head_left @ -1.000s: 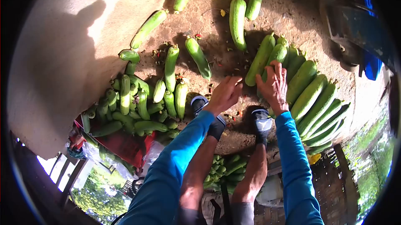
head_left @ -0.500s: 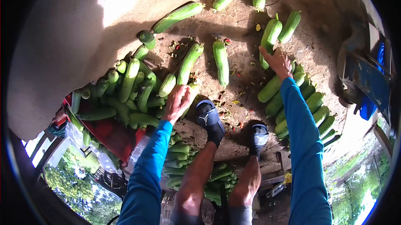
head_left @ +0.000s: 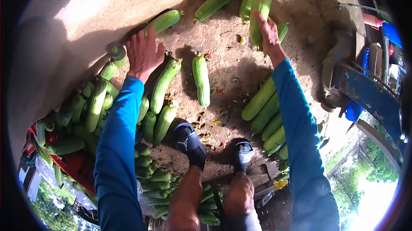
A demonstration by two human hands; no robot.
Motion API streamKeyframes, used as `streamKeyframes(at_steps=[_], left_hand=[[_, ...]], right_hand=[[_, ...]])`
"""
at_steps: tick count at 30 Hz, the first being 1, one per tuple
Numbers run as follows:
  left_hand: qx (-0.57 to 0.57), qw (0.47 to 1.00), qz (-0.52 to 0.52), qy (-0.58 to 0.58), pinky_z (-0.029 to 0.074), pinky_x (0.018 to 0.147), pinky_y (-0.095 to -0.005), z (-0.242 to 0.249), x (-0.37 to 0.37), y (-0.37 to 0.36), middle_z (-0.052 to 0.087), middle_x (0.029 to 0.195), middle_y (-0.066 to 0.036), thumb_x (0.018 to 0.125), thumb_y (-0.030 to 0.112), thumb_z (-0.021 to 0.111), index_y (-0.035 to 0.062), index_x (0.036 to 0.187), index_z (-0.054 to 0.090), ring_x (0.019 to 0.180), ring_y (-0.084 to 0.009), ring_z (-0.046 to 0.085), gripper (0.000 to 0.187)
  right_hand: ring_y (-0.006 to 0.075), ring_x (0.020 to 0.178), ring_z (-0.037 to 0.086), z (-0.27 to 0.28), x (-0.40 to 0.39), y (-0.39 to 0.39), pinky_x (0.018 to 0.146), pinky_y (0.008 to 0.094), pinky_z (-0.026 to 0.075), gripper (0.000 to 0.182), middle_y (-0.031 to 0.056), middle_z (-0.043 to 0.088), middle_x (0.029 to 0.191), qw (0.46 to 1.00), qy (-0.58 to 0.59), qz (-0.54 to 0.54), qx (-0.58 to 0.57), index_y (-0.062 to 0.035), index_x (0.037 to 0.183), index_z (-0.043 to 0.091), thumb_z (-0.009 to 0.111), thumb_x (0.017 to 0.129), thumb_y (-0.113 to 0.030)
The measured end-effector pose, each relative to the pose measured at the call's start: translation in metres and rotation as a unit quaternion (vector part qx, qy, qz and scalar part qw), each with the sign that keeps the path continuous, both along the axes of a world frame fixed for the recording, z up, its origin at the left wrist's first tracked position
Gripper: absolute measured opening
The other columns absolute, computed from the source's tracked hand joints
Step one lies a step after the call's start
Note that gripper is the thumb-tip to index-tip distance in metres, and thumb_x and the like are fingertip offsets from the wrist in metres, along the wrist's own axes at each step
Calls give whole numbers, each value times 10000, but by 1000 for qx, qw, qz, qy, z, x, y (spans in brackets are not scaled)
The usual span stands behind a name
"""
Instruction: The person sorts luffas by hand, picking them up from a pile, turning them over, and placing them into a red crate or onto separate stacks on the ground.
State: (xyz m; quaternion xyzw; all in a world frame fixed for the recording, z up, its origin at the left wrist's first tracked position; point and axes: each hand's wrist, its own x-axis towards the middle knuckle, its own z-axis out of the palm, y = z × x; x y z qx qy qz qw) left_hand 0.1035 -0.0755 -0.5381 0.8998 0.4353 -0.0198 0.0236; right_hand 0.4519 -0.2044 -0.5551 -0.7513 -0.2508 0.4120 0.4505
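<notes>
My right hand [head_left: 270, 36] is wrapped round a thick green sponge gourd [head_left: 262, 3]. That gourd overlaps another sponge gourd [head_left: 246, 3] behind it, and one more [head_left: 282, 31] shows partly hidden behind the hand. My left hand [head_left: 143, 55] is spread open, its fingertips at the near end of a gourd [head_left: 166, 21] lying by the wall. Just to the right of my left wrist, a long gourd [head_left: 165, 84] rests on the floor. Another gourd [head_left: 201, 81] lies alone between my arms.
A large heap of gourds [head_left: 94, 111] spreads over a red crate [head_left: 77, 171] at left. More gourds lie in a row [head_left: 266, 119] by my right forearm and in a pile [head_left: 156, 186] near my legs. Blue metal equipment [head_left: 365, 91] stands at right. Scraps litter the concrete floor.
My left hand has left a gourd near my foot and reached forward to the one by the wall. My right hand has carried its gourd forward. The view has shifted.
</notes>
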Motion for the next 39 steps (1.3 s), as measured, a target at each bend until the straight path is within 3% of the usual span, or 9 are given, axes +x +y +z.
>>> streamKeyframes(at_steps=[1, 6, 13, 16, 18, 19, 23, 33, 39], left_hand=[[11, 1000, 15, 11, 404, 834, -489, -12, -4, -3, 509, 1095, -172, 755, 317, 656, 66, 1341, 450, 1020, -324, 494, 669], [28, 997, -7, -66, 422, 901, -488, -30, -18, -15, 539, 1123, -190, 771, 312, 645, 71, 1388, 433, 1045, -354, 503, 696], [-107, 930, 8, -350, 492, 737, -437, -29, -50, -23, 598, 918, -195, 848, 136, 627, 33, 1064, 583, 842, -350, 593, 243], [-208, 922, 77, -316, 494, 683, -454, -24, -74, -50, 604, 804, -183, 864, 168, 641, 55, 1040, 578, 767, -346, 607, 218], [-125, 949, 22, -287, 502, 693, -452, -34, -95, -72, 607, 863, -193, 845, 276, 661, 58, 1069, 577, 800, -356, 612, 323], [-96, 963, 19, -251, 503, 703, -456, -36, -100, -87, 606, 897, -199, 833, 332, 666, 58, 1092, 570, 818, -363, 610, 389], [-118, 983, 102, -94, 496, 824, -475, -26, -97, -133, 588, 1116, -219, 720, 345, 735, 46, 1166, 548, 954, -387, 591, 568], [-335, 771, 250, -481, 452, 593, -331, -37, -109, -101, 587, 696, -81, 864, 376, 630, 48, 964, 556, 617, -180, 568, 351], [-69, 968, 165, -179, 478, 838, -493, -55, -78, -125, 573, 1060, -237, 836, 475, 601, 45, 1118, 517, 975, -409, 574, 520]], right_hand=[[256, 973, 601, -39, 21, 6, 951, 325, 441, 547, 122, 644, 1140, 920, -341, 127, 143, -105, 1272, 585, 503, 927, -521], [267, 1306, 448, -45, 28, 78, 1078, 392, 391, 801, 73, 408, 1484, 943, -245, 224, 0, -290, 1475, 344, 664, 777, -63], [247, 1267, 489, -29, 22, 89, 1122, 379, 342, 825, 77, 496, 1406, 825, -391, 385, 136, -130, 1448, 381, 719, 700, -44], [257, 1216, 517, -32, 21, 73, 1096, 409, 364, 767, 83, 536, 1339, 991, 62, 120, -1, -137, 1434, 402, 726, 744, -50], [294, 1183, 528, -36, 14, 22, 989, 410, 461, 632, 144, 514, 1326, 935, -180, 279, 127, -96, 1429, 387, 620, 853, 18], [305, 1192, 522, -30, -8, 5, 961, 401, 486, 630, 168, 495, 1340, 943, 16, 222, 247, -34, 1432, 356, 579, 853, 73], [221, 1088, 567, -21, -45, -79, 909, 396, 495, 764, 117, 594, 1166, 960, 259, 93, 48, -59, 1266, 538, 512, 841, -694], [184, 667, 495, 18, -115, -91, 633, 301, 433, 583, 66, 542, 782, 906, 418, 62, -6, -8, 863, 571, 482, 756, -575], [200, 727, 559, -9, -104, -106, 683, 335, 492, 573, 53, 574, 833, 891, 447, 83, 20, -51, 904, 592, 503, 797, -606]])
